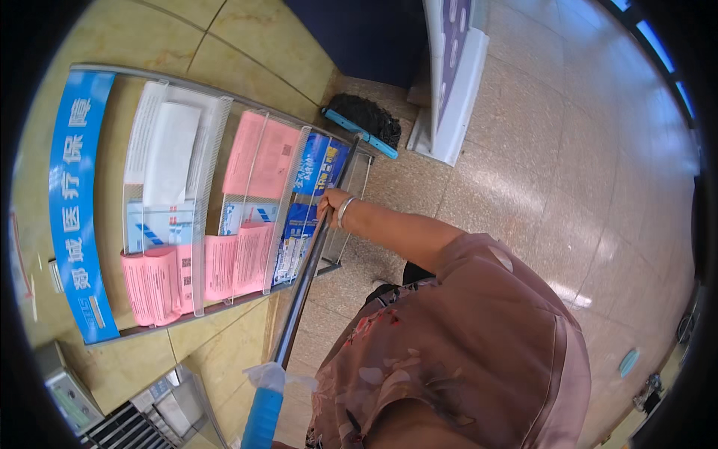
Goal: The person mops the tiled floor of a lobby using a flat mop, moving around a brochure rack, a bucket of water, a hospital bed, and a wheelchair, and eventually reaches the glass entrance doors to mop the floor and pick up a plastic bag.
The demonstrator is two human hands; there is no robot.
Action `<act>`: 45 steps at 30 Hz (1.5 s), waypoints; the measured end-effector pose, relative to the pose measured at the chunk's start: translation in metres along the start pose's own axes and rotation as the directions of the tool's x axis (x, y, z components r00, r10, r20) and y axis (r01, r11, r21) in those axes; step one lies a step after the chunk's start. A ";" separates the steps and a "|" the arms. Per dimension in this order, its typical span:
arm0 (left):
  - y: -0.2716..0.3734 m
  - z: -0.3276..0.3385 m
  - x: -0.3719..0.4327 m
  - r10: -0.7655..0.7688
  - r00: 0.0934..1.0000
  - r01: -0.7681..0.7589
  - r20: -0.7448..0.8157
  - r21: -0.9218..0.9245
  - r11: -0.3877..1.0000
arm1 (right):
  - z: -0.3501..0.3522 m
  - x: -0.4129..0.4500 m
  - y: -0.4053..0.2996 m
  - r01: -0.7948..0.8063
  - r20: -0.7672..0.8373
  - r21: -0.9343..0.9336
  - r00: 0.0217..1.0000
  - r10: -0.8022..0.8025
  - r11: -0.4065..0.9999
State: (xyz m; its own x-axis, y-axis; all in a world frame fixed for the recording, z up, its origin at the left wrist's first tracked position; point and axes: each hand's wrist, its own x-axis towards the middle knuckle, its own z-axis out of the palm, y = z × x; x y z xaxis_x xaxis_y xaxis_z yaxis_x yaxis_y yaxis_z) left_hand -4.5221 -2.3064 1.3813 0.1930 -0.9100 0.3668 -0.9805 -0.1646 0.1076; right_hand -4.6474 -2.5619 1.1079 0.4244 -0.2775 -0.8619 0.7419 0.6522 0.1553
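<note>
My right hand (333, 205), with a silver bangle at the wrist, is closed around the metal pole (305, 280) of a broom or dust mop. The pole slants from a blue ribbed grip (262, 418) at the bottom edge, with torn clear plastic film at its top, up to a blue bar (360, 133) with a dark fringe (367, 112) on the floor. Of my left hand (280, 445) only a sliver of skin seems to show beside the grip; its fingers are out of view. Just left of the pole stands a leaflet rack (216, 163).
Pink, white and blue leaflets fill the rack, under a blue header sign (78, 213) bearing writing. A white-based display stand (449, 134) and a dark blue panel (364, 39) stand beyond the fringe. Yellow tiled wall (263, 50) backs the rack; speckled floor tiles (521, 168) lie right.
</note>
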 end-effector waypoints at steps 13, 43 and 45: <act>-0.004 -0.001 -0.012 0.068 0.997 -0.071 -0.038 -0.075 0.995 | -0.046 -0.011 0.018 0.136 0.059 0.267 0.986 -0.157 0.954; -0.240 -0.068 -0.186 -0.016 0.848 0.064 0.529 -0.073 0.995 | -0.232 0.105 0.291 0.137 -0.294 0.103 0.950 -0.102 0.985; -0.250 -0.056 -0.181 -0.224 0.885 0.226 0.407 0.044 0.973 | -0.236 0.106 0.289 0.095 -0.269 0.079 0.960 -0.070 0.992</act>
State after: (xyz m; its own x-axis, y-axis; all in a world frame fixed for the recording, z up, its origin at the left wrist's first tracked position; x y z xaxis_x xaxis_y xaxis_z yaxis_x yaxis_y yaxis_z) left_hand -4.3101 -2.0793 1.3397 0.3753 -0.9238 -0.0757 -0.9121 -0.3826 0.1474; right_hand -4.5101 -2.2363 0.9481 0.2156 -0.1223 -0.9688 0.8174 0.5653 0.1106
